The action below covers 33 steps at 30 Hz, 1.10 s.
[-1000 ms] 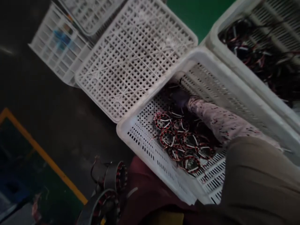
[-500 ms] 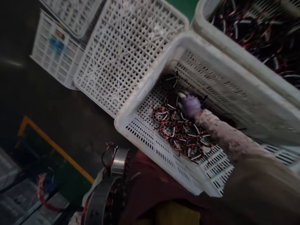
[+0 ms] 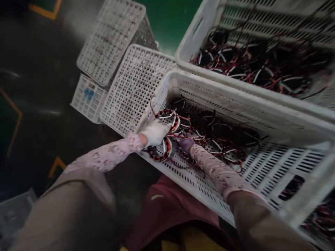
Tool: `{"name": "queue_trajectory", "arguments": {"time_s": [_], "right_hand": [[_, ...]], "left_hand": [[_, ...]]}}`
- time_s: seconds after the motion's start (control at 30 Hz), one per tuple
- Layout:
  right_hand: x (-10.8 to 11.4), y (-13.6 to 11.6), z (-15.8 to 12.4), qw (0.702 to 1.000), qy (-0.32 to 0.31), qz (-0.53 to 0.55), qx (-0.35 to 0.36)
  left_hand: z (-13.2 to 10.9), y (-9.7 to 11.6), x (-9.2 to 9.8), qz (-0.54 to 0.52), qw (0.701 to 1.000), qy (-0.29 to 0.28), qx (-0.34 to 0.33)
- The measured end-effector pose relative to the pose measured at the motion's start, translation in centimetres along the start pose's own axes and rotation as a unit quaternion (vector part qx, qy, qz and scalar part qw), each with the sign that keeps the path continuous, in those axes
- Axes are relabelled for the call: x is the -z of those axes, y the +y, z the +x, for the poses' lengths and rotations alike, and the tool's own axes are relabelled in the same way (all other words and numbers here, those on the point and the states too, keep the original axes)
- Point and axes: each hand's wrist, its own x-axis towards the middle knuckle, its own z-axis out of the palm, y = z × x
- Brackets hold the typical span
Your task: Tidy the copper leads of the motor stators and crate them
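Observation:
My left hand (image 3: 156, 133), in a white glove, reaches over the near left corner of a white slotted crate (image 3: 251, 101). Its fingers are closed on motor stators, rings wound with red and black wire: one ring (image 3: 160, 157) hangs just below the hand, another (image 3: 165, 112) shows above it. My right hand (image 3: 186, 143), in a purple glove with pale fingertips, is down inside the crate beside the left hand. Its fingers are lost among the wires, so their grip is unclear. More wound stators (image 3: 216, 146) with white and red leads lie around it on the crate floor.
A second white crate (image 3: 193, 38) behind holds many similar wound stators. Upturned perforated crates (image 3: 142, 75) and a taller crate (image 3: 112, 38) stand to the left, near a small crate with a blue patch (image 3: 89, 94). Orange lines mark the dark floor (image 3: 34, 122).
My left hand has come from low at the left, carrying stators, up over the crate. My right hand has moved toward the near left inside it. The view has shifted.

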Motion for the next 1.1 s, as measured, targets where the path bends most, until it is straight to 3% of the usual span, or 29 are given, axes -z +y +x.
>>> {"name": "queue_trajectory", "arguments": {"time_s": [0.13,0.23,0.33,0.43,0.57,0.67,0.73,0.8,0.87,0.93,1.03,1.1], "right_hand": [[-3.3,2.1,0.1,0.997,-0.06,0.038,-0.027],[-4.3,2.7,-0.2,0.995,-0.073,0.059,-0.027],[-3.9,3.0,0.0,0.995,-0.069,0.063,-0.023],[-2.7,3.1,-0.7,0.995,-0.073,0.069,-0.013],[-1.4,2.2,-4.1,0.992,-0.067,0.09,-0.053],[-0.7,0.1,-6.5,0.99,-0.061,0.095,-0.082],[-0.1,-1.4,-6.3,0.992,-0.048,0.099,-0.056],[0.6,-2.4,-4.1,0.995,-0.015,0.102,-0.011],[1.7,-2.4,-0.2,0.995,0.028,0.1,0.005],[2.9,-1.5,4.4,0.993,0.075,0.086,-0.038],[4.0,-0.5,9.8,0.992,0.069,0.036,-0.098],[3.6,-1.0,11.0,0.993,0.054,0.009,-0.106]], "left_hand": [[9.6,-1.1,-5.5,0.04,0.996,-0.078,0.011],[13.7,-2.5,-10.1,0.037,0.996,-0.082,0.007],[14.9,-3.6,-13.4,0.03,0.997,-0.066,-0.03],[14.3,-4.2,-15.1,0.024,0.998,-0.041,-0.029],[14.6,-4.3,-15.6,0.016,0.999,-0.036,-0.025],[15.2,-3.4,-14.8,0.011,0.997,-0.073,0.005],[14.1,-2.7,-13.5,-0.001,0.994,-0.096,0.043],[10.9,-2.7,-11.6,-0.02,0.996,-0.072,0.05],[5.6,-3.5,-9.8,-0.034,0.999,0.025,0.03],[-0.4,-4.8,-8.9,-0.04,0.987,0.152,0.036],[-6.8,-6.4,-10.4,-0.069,0.961,0.257,0.073],[-8.1,-6.8,-13.1,-0.089,0.947,0.299,0.078]]}}
